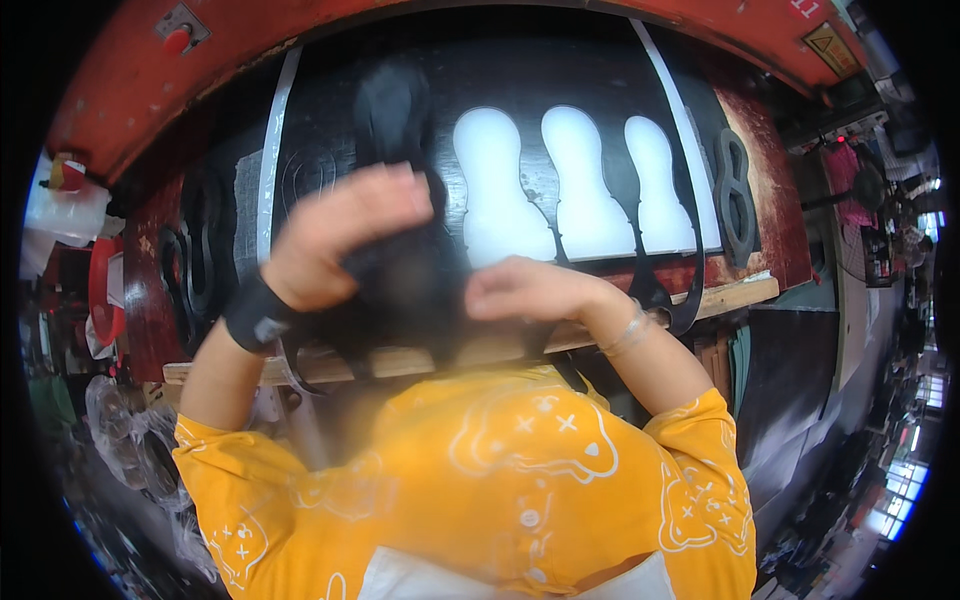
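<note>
My left hand (345,232), with a black wristband, reaches over a black sole-shaped piece (393,110). Its fingers are stretched out, the thumb apart, and motion blurs them. To the right is my right hand (540,292), fingers drawn together and tips smeared beside a dark blurred patch between the hands; what they hold, if anything, is hidden. Beyond the right hand lie three white sole-shaped pieces in a row, a left one (490,180), a middle one (588,185) and a right one (660,185), on a black board (520,75).
White strips run along the board at left (279,140) and right (680,115). A grey ring-shaped form (735,200) stands at the right, dark curved forms (190,255) at the left. A wooden edge (740,295) crosses the front. An orange-red machine frame (270,40) with a red button (177,40) spans the back.
</note>
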A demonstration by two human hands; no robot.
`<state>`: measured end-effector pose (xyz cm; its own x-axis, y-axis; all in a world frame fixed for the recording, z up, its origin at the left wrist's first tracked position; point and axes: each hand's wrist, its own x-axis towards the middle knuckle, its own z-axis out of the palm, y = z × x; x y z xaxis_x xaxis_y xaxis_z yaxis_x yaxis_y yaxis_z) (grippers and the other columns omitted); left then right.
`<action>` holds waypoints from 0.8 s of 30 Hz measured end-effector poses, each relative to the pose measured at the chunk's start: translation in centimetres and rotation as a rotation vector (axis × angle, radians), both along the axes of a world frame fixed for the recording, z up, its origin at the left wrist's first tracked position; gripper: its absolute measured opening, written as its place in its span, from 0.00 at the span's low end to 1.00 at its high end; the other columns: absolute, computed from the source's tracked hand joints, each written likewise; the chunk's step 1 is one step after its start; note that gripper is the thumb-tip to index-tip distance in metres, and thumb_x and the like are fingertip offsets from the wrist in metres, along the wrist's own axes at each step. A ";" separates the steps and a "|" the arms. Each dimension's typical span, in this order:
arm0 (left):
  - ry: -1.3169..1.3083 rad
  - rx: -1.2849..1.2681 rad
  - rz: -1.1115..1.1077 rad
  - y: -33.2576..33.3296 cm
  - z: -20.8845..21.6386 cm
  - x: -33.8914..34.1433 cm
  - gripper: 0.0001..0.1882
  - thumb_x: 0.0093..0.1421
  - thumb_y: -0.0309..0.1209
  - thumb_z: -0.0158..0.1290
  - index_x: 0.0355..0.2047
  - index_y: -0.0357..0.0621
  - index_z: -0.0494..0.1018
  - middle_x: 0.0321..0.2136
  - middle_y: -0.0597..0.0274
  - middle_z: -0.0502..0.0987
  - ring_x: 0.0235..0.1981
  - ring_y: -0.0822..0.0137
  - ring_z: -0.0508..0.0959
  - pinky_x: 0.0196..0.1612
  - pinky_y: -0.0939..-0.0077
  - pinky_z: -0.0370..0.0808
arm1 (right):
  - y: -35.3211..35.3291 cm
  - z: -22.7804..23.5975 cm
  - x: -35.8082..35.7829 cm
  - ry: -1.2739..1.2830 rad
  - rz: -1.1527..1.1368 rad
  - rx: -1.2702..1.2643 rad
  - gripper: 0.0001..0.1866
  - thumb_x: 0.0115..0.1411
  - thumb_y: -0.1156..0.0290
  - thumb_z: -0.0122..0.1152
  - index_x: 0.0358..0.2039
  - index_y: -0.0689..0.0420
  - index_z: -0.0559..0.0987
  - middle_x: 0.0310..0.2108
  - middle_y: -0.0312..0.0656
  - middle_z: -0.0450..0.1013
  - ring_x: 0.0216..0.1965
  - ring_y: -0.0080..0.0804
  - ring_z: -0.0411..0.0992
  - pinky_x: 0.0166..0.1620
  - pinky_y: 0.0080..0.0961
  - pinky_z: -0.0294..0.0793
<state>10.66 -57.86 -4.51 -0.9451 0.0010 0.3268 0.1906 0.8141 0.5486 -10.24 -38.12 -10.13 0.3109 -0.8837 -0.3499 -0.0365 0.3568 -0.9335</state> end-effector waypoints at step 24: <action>-0.233 -0.131 0.067 -1.1 -3.7 10.0 0.34 0.44 0.30 0.62 0.55 0.47 0.71 0.57 0.54 0.69 0.61 0.52 0.66 0.64 0.54 0.60 | -6.8 -2.2 8.3 -0.553 -0.028 0.183 0.14 0.65 0.59 0.54 0.30 0.57 0.74 0.31 0.32 0.71 0.36 0.19 0.66 0.43 0.18 0.64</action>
